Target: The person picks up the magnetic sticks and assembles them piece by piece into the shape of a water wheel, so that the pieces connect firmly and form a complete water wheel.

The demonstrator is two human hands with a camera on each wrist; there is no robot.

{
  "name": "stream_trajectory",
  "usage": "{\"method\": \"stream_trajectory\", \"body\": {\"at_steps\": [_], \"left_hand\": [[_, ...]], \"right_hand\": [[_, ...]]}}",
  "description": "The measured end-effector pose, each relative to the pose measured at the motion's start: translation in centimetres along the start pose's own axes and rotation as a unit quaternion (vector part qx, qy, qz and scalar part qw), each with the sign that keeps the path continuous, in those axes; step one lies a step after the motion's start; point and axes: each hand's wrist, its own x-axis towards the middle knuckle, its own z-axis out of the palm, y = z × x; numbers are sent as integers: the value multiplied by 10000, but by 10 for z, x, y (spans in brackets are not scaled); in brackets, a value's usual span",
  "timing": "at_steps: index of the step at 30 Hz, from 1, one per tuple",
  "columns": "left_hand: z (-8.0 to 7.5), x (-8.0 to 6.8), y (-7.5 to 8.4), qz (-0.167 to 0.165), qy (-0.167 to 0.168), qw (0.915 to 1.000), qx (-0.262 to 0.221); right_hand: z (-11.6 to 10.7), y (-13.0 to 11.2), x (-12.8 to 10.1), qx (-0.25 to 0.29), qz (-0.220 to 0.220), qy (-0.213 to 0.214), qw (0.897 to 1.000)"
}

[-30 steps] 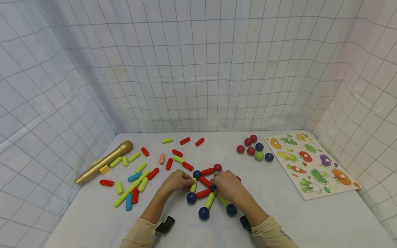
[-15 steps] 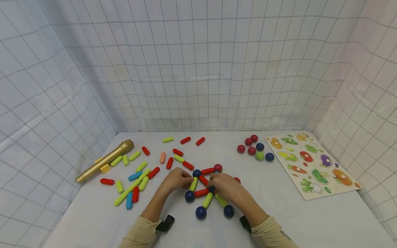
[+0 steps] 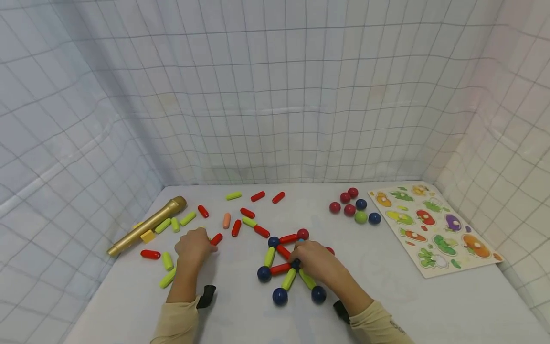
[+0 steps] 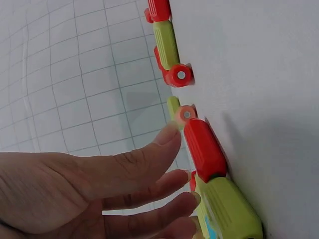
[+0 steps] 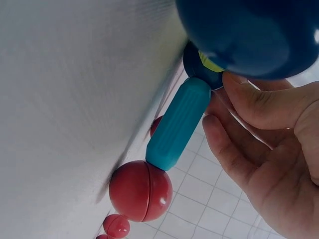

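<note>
We see the left hand point(image 3: 194, 246) out over the scattered magnetic rods point(image 3: 187, 218) on the left of the white worktop point(image 3: 386, 291), its fingers point(image 4: 164, 142) loosely extended and just beside a red rod point(image 4: 203, 147) lying end to end with a yellow-green rod point(image 4: 227, 209); it grips nothing. The right hand point(image 3: 312, 260) rests on the rod-and-ball structure point(image 3: 285, 260) near the middle of the worktop, and in the right wrist view its fingertips point(image 5: 249, 102) pinch at the dark blue ball point(image 5: 202, 67) where a teal rod point(image 5: 177, 124) joins, that rod running on to a red ball point(image 5: 140, 190). Three more dark blue balls point(image 3: 280, 296) sit at the near ends of the structure. A cluster of loose balls point(image 3: 353, 208) lies further back to the right, just beside a vegetable peg puzzle board point(image 3: 431, 229). A gold toy microphone point(image 3: 147, 225) lies at the far left.
</note>
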Motion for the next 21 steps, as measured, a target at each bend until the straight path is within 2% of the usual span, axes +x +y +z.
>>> {"method": "stream_trajectory", "body": {"at_steps": [3,9,16,21], "left_hand": [[3,4,-4,14,-108,9999,120],[12,9,-3,74,-28,9998,179],[17,15,1,21,397,9992,-54],[19,18,0,82,418,9990,-135]], "right_hand": [[0,1,-1,30,47,66,10000],[0,3,0,-95,95,222,9997],[1,4,0,-146,188,239,9994],[2,4,-1,-143,211,299,9992]]}}
